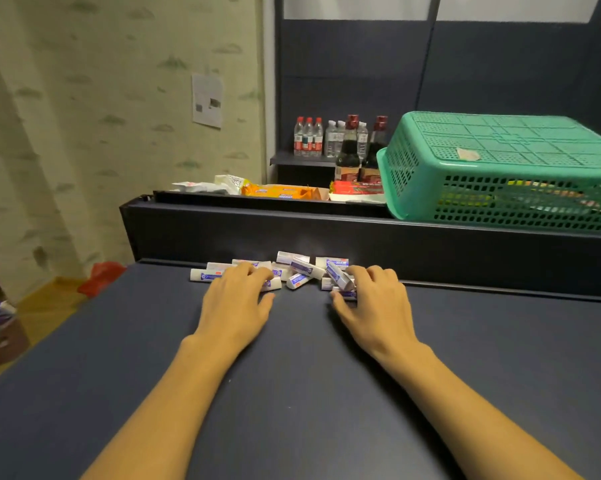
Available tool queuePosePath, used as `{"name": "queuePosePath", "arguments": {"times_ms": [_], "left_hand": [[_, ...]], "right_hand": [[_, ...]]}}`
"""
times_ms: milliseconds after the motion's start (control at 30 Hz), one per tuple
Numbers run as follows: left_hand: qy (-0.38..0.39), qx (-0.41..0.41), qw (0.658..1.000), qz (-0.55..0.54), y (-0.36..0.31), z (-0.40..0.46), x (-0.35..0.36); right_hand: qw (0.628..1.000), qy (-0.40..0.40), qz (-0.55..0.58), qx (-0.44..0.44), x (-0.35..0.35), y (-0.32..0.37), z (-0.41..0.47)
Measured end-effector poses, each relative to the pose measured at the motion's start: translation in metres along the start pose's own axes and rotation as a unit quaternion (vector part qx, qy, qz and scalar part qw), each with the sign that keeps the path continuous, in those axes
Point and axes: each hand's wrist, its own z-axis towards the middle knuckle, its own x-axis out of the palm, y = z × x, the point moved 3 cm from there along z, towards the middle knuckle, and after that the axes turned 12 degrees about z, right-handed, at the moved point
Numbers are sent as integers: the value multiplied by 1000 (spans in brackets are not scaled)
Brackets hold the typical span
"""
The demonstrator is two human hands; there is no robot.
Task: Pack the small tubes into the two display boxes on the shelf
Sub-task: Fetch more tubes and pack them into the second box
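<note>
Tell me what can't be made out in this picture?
All in the head view:
- Print on the small tubes: too small and blurred to read.
- Tubes beneath the left hand and right hand: hidden by fingers, so no count.
- Display boxes: none visible.
- Goods under the upturned green basket: screened by its mesh.
- Wall notice: blurred.

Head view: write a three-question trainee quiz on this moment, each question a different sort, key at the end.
1. True or false: the small tubes lie in a loose pile on the dark shelf surface, against its back wall.
2. Which hand has a tube between thumb and fingers? A) left hand B) right hand C) neither
3. Fill in: the upturned basket on the higher ledge is ____ in colour.

Key: 1 true; 2 B; 3 green.
</note>
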Motion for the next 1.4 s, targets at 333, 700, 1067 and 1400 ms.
{"name": "queuePosePath", "arguments": {"times_ms": [333,700,1067,1400], "left_hand": [[-16,-21,999,-18,7,3,9],[-22,-16,1000,0,5,-1,7],[-78,41,994,-72,-10,-6,4],[-48,118,955,-268,-40,-16,-10]], "right_hand": [[1000,1,14,2,1,-1,2],[996,-30,75,46,-12,-13,1],[990,-73,98,73,-23,-17,-9],[929,-109,308,176,-55,-1,-51]]}}
